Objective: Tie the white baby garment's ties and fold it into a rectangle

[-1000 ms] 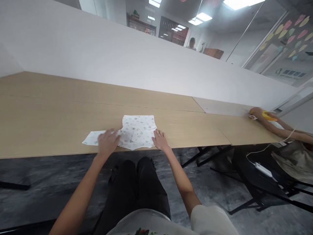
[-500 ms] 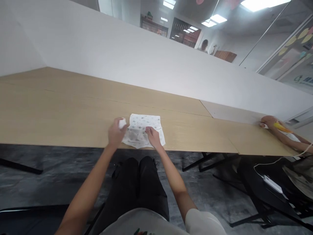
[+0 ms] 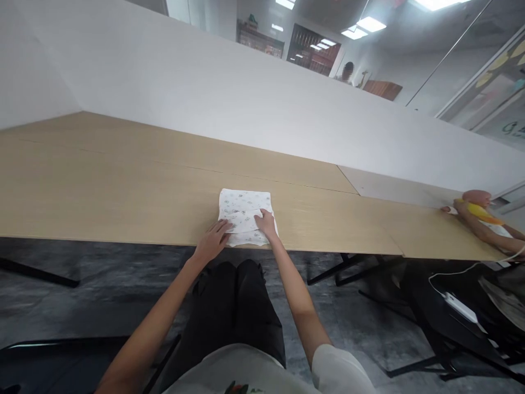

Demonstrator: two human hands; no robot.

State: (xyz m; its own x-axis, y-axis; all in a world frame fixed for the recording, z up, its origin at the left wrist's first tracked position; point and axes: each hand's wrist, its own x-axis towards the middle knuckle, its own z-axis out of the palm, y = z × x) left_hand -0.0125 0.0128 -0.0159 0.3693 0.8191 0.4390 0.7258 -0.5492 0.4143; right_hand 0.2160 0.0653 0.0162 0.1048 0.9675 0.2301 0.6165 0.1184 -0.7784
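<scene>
A white cloth (image 3: 245, 198) with a small dark print lies near the table's front edge, a strip of it folded across the middle. My left hand (image 3: 213, 239) rests on the left end of that strip with fingers stretched out. At the right side, my right hand (image 3: 266, 223) has thumb and bent fingers closed on the cloth's edge. The fingertips of that hand partly cover the fold. What lies under the folded strip is hidden.
The long wooden table (image 3: 123, 186) runs along a white wall (image 3: 205, 104). At the far right, another person's arm (image 3: 479, 230) is beside a doll (image 3: 478, 200) in yellow. A black chair (image 3: 435, 306) with a white power strip (image 3: 461, 307) stands below.
My left hand has come down from beside the cloth onto it, and the white bit it held no longer shows there. A strip now lies folded across the cloth. My right hand has shifted slightly right.
</scene>
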